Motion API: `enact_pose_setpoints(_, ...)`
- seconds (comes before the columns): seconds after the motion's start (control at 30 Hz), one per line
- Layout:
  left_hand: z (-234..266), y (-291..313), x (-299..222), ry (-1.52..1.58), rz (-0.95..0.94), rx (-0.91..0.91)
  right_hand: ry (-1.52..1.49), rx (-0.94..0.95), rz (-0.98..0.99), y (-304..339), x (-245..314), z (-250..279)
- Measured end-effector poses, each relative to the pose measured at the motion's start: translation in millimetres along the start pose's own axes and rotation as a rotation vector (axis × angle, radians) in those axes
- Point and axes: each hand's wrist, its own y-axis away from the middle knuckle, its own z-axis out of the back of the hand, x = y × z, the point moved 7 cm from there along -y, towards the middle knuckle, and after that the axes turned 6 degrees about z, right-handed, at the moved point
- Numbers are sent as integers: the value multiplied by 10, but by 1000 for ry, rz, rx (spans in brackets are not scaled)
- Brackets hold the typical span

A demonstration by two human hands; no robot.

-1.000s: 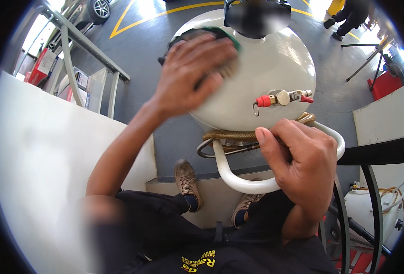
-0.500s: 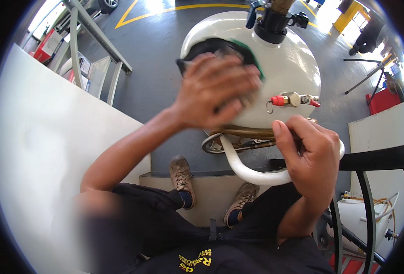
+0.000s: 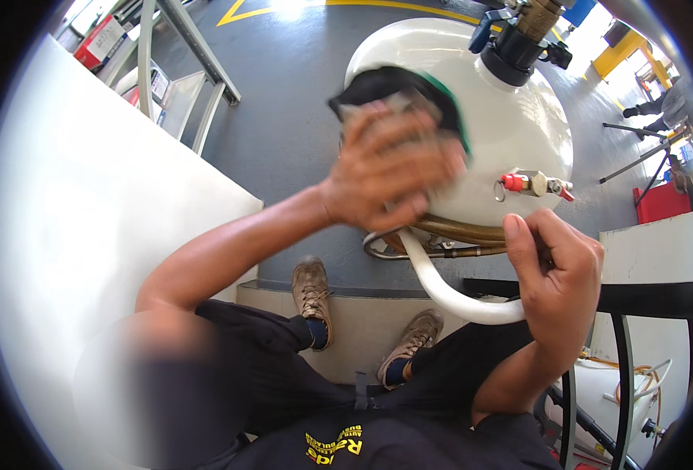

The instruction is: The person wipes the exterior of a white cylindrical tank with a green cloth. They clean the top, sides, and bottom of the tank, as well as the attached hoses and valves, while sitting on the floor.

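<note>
My left hand [image 3: 393, 168] is spread over a crumpled black-and-green cloth [image 3: 374, 84] at the left side of the white tank [image 3: 511, 133]. Motion blurs its fingers, which seem to press on the cloth; a greyish fold shows by the fingertips. My right hand [image 3: 562, 274] is closed, fingers curled and thumb laid along them, in front of the tank's bent white tube handle [image 3: 452, 298]. The inside of this fist is hidden, and I cannot tell whether it touches the handle. Beyond it sits a brass valve with red ends [image 3: 536, 185].
A black fitting with a blue lever [image 3: 507, 55] tops the tank. Brown hose [image 3: 460, 229] runs under its near side. Black railing [image 3: 652, 298] stands at right, a white wall [image 3: 119, 188] at left. My shoes [image 3: 311, 294] rest on a pale step.
The whole view has shifted, so the tank and its fittings sit further right. My left hand keeps moving over the cloth, and my right hand stays closed.
</note>
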Motion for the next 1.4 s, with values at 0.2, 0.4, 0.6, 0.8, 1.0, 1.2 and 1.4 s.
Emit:
enact_pose_setpoints(0.2, -6, 258, 325, -152, -601, -104, -29, -48, 25, 27, 3, -42)
enact_pose_setpoints(0.4, 177, -197, 1307, 27, 482, -169, -70, -176, -1, 20, -150, 85)
enact_pose_setpoints(0.6, 8, -273, 1594, 210, 663, -338, -30, -73, -59, -161, -407, 48)
enact_pose_setpoints(0.8, -1204, 645, 1366, 853, 1106, -631, 7, 20, -173, -339, -1010, 151)
enact_pose_setpoints(1.0, -2154, 2093, 722, 501, 1503, -651, 145, 159, -111, -703, -1552, 18)
enact_pose_setpoints(1.2, -1312, 183, -315, 440, 1137, -710, 331, 60, -174, -659, -2249, 711)
enact_pose_setpoints(1.4, -1391, 250, -33, 422, 893, -815, 290, 53, -199, -696, -2893, 1065)
